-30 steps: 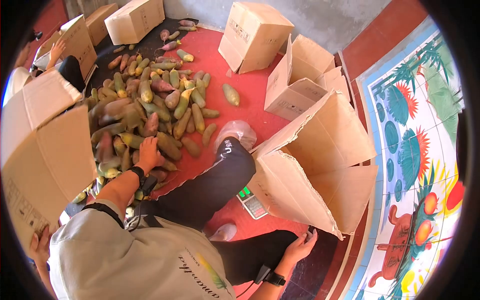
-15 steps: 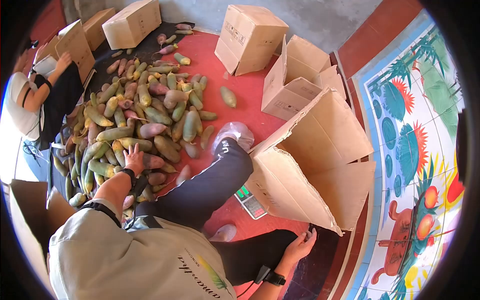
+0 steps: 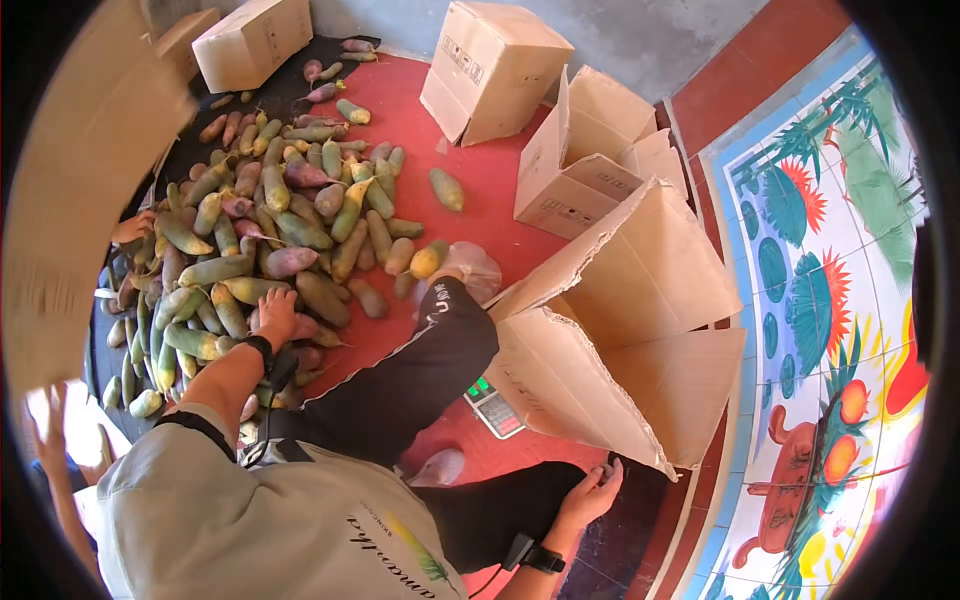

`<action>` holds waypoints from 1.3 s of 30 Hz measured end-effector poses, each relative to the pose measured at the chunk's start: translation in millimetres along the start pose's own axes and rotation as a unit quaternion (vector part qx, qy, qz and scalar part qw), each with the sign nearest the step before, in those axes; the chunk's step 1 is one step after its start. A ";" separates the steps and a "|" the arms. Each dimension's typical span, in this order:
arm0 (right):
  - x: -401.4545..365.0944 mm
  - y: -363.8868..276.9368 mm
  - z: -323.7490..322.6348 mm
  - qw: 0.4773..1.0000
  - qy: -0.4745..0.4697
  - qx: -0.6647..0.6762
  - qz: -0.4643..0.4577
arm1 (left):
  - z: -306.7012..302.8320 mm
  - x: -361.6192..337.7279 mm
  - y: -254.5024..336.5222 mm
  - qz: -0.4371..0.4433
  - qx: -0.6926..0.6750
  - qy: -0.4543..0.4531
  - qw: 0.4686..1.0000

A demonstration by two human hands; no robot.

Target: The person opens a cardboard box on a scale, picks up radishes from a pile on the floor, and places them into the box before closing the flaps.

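My left hand [image 3: 275,315] reaches down into a big heap of green and pinkish radishes [image 3: 295,232]. Its fingers are closed over a pinkish radish [image 3: 325,337], whose tapered end sticks out on the right. Over by my bent right leg, my right hand [image 3: 592,492] lies palm up with loosely curled, parted fingers and nothing seen in it. Just above that hand is the lower edge of a large open cardboard box [image 3: 570,372]. This box stands tilted on a scale [image 3: 497,414] with a lit green display.
Another open box [image 3: 570,205] and an upright box [image 3: 490,75] stand along the wall. One radish [image 3: 446,189] lies apart on the red floor. At left, a big blurred box [image 3: 85,200] hides a co-worker, whose hand [image 3: 133,227] shows by the heap.
A large cardboard box has swung in at the left, covering the co-worker. My left hand's spread fingers have closed over a radish. A yellowish radish now lies beside my foot. My right hand stays put.
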State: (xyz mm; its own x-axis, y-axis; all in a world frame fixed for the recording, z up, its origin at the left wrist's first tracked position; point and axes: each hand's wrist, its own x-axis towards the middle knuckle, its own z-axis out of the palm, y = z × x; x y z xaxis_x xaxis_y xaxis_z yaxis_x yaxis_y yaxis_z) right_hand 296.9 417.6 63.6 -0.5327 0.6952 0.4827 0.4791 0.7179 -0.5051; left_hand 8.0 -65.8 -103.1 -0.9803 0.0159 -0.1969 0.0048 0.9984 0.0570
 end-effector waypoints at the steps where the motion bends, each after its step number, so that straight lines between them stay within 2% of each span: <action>1: 0.5 -2.4 -1.2 1.000 -0.017 -0.002 0.008 | -3.9 0.6 5.7 0.004 -0.001 -0.011 1.000; 4: 3.1 -5.1 -0.4 0.999 -0.032 -0.009 0.017 | -16.2 -6.4 30.3 -0.006 -0.055 -0.052 0.997; 6: 1.4 -4.5 -0.4 0.999 -0.038 -0.017 0.019 | 14.1 -0.3 25.4 0.015 -0.043 -0.025 0.999; 8: 2.2 -1.1 2.8 1.000 -0.002 0.001 -0.003 | 16.7 3.7 34.2 0.025 -0.054 -0.123 0.991; 12: 2.3 0.4 3.4 1.000 -0.002 0.016 0.025 | 16.7 5.3 46.3 0.074 -0.053 -0.119 0.989; 16: 1.7 -6.3 -1.3 1.000 0.027 -0.002 -0.006 | 13.0 18.0 53.7 0.118 -0.100 -0.110 0.982; 22: 1.8 -9.7 -1.6 0.999 0.007 0.021 0.049 | 12.1 27.1 60.4 0.107 -0.130 -0.105 0.980; 26: 1.5 -7.7 0.0 1.000 0.009 0.013 0.018 | 8.3 20.7 66.9 0.085 -0.166 -0.116 0.975; 32: 0.3 -4.5 -4.2 0.999 0.004 -0.018 0.028 | 21.7 29.2 82.1 0.074 -0.189 -0.136 0.970; 34: 1.4 0.4 -3.3 1.000 0.007 -0.022 -0.002 | 28.7 36.4 93.8 0.063 -0.211 -0.144 0.965; 36: 1.3 -0.6 -4.6 1.000 0.002 -0.023 0.007 | 38.1 45.4 103.9 0.067 -0.226 -0.194 0.952; 39: 3.0 0.2 -1.8 1.000 -0.009 -0.028 0.009 | 59.7 56.1 117.1 0.053 -0.255 -0.217 0.941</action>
State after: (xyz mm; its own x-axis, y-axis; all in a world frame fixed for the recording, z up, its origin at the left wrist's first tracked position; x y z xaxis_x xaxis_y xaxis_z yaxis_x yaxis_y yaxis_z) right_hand 296.6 419.9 66.2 -0.5356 0.7081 0.4601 0.5269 0.7060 -0.4733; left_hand -34.6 55.3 -166.0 -0.8066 0.2454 -0.5378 -0.1056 0.8353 0.5396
